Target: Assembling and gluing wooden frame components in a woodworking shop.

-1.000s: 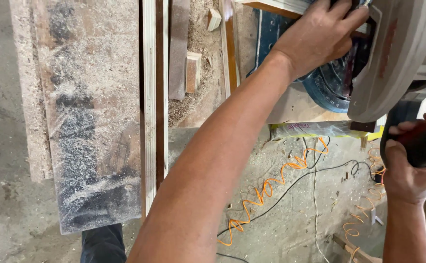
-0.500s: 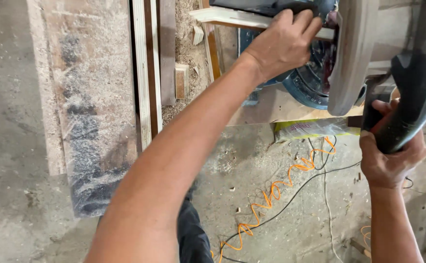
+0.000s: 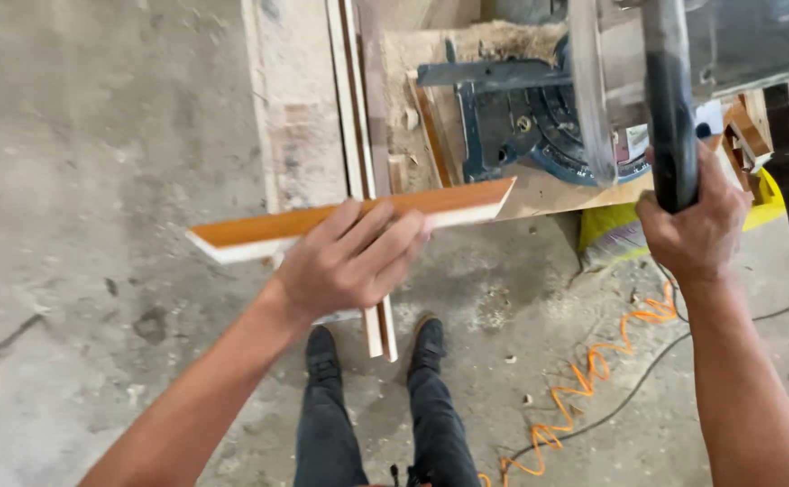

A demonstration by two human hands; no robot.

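My left hand (image 3: 351,261) grips a short orange-faced wooden strip (image 3: 467,203) with white edges and mitred ends, held level in the air in front of the saw. A mitre saw (image 3: 539,117) with a blue base sits on a board at the top right. Around its black handle (image 3: 669,108) my right hand (image 3: 694,225) is closed, with the handle raised. The saw blade guard (image 3: 593,90) stands just left of that handle.
Long pale wooden strips (image 3: 351,135) and a dusty board (image 3: 295,117) lie on the concrete floor to the left of the saw. An orange coiled hose (image 3: 593,379) and a black cable (image 3: 773,316) run across the floor at right. My shoes (image 3: 322,347) stand below. A yellow bag (image 3: 615,234) lies under the saw.
My left hand has pulled the orange strip away from the saw fence and out to the left. The saw head has come up, with my right hand still on the handle.
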